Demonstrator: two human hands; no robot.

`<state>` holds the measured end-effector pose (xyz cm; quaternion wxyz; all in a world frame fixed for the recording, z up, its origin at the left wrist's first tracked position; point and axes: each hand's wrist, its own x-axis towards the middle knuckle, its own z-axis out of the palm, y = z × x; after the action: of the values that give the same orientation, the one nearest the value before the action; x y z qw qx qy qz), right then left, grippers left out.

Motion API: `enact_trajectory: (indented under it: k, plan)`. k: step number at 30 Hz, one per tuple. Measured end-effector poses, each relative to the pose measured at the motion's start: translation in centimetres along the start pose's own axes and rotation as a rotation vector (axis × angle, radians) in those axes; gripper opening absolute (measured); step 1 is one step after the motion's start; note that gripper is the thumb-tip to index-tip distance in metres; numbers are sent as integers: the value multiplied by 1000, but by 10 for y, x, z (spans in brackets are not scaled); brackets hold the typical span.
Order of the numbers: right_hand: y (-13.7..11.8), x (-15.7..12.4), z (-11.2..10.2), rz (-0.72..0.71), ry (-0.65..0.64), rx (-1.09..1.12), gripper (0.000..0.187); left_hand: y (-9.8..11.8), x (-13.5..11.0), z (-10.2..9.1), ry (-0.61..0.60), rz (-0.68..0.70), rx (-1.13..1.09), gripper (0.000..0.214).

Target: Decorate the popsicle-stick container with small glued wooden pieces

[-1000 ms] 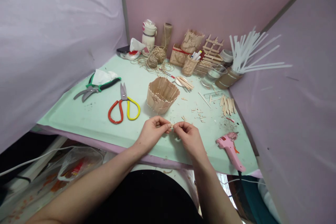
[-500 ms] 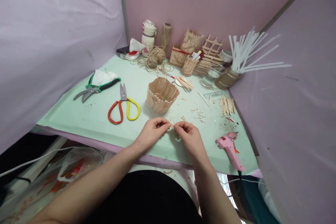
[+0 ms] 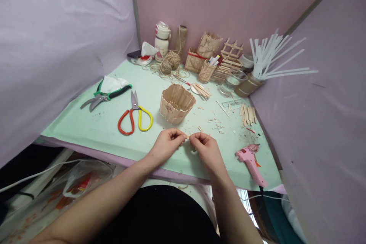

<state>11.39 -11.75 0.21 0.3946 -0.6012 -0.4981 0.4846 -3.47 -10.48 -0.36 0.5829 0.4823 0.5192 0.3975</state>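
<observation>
My left hand [image 3: 166,145] and my right hand [image 3: 206,148] meet fingertip to fingertip just above the near part of the mint-green table [image 3: 94,122]. Both pinch a tiny pale wooden piece [image 3: 187,137] between them, with the fingers curled closed. Right behind my hands stands a small basket of wooden sticks [image 3: 176,103], upright and open at the top. Small wood chips [image 3: 215,122] lie scattered to the right of it.
Red-and-yellow scissors [image 3: 135,115] and green-handled cutters [image 3: 104,95] lie at the left. A pink glue gun [image 3: 251,158] rests near the right front edge. Loose sticks [image 3: 248,114], a glass [image 3: 232,81], a jar of white strips [image 3: 257,72], twine [image 3: 168,63] and stick crafts [image 3: 211,59] crowd the back.
</observation>
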Motion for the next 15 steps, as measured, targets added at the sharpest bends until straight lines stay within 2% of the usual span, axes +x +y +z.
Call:
enact_trajectory:
  k: [15]
  plan:
    - [-2,-1,2,-11,14,1,23,-2,1,2,13,-30,-66,18]
